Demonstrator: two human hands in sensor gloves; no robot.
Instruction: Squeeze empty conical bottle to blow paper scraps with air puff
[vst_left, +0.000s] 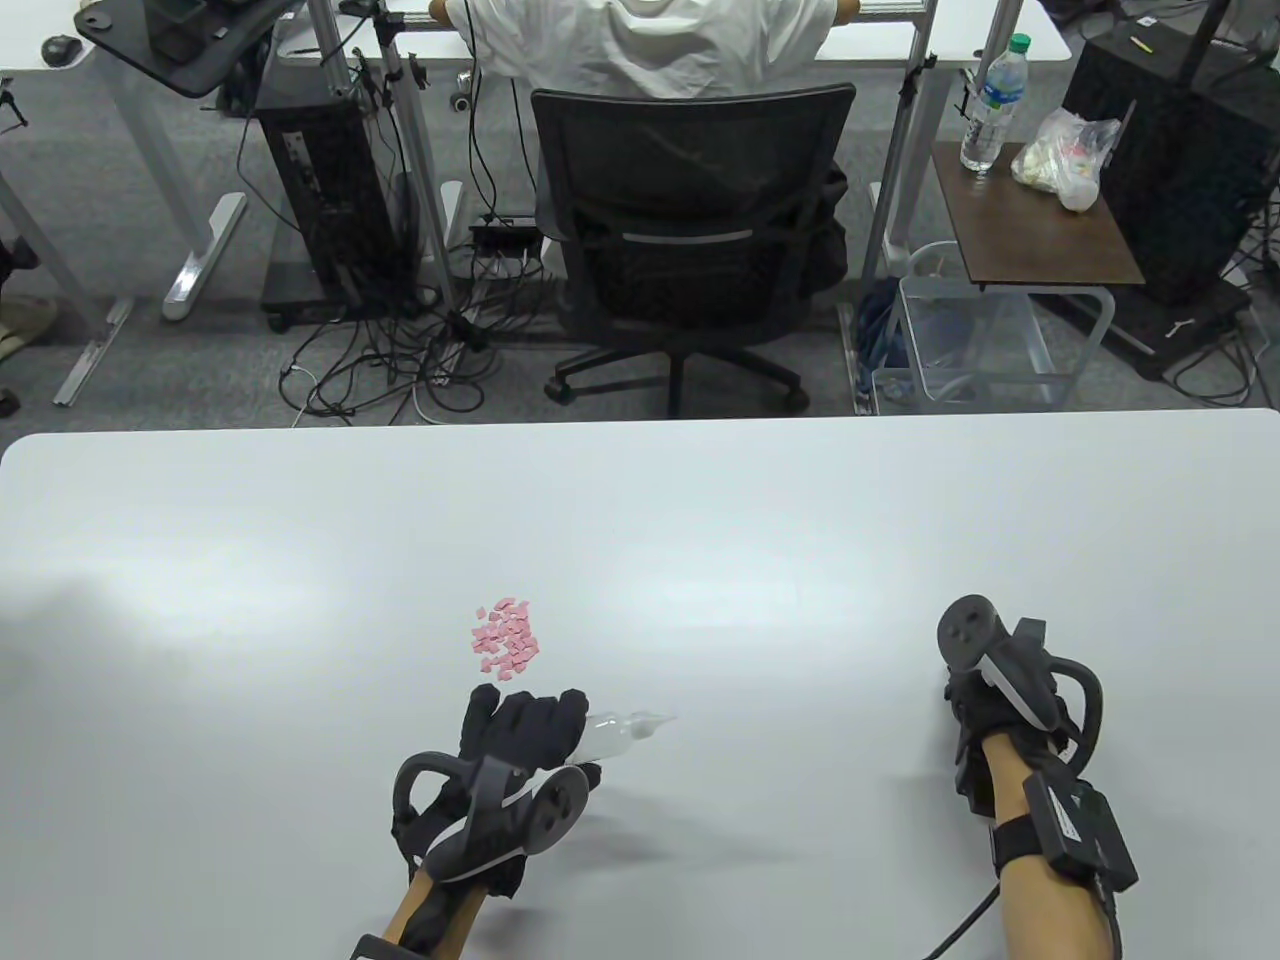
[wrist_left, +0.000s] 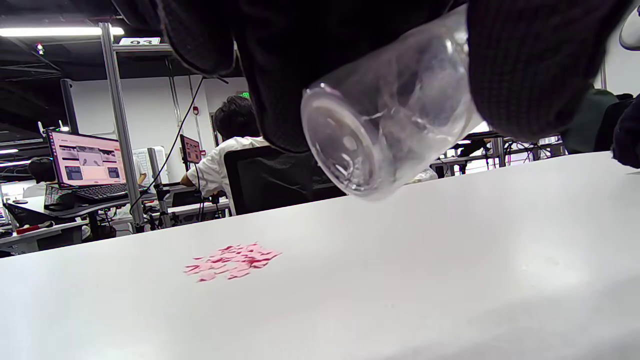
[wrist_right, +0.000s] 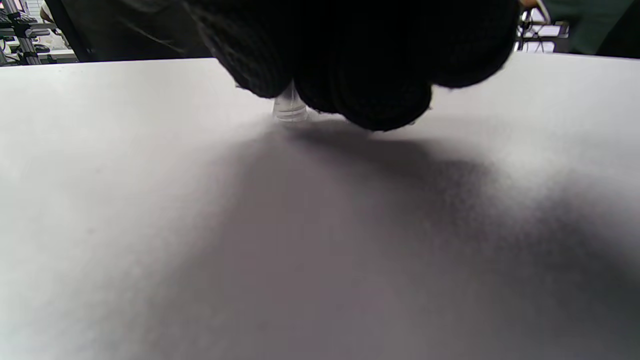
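A pile of small pink paper scraps (vst_left: 505, 640) lies on the white table (vst_left: 700, 520); it also shows in the left wrist view (wrist_left: 232, 261). My left hand (vst_left: 530, 730) grips a clear, empty conical bottle (vst_left: 625, 732) just below and right of the scraps. The bottle is held a little above the table, with its nozzle pointing right. In the left wrist view its round base (wrist_left: 345, 150) faces the camera. My right hand (vst_left: 975, 710) rests far to the right, fingers curled down over a small clear cap (wrist_right: 290, 107) that stands on the table.
The table's far edge (vst_left: 640, 420) runs across the middle of the table view. Behind it are a black office chair (vst_left: 690, 240) with a seated person, cables on the floor and a side table (vst_left: 1030, 215).
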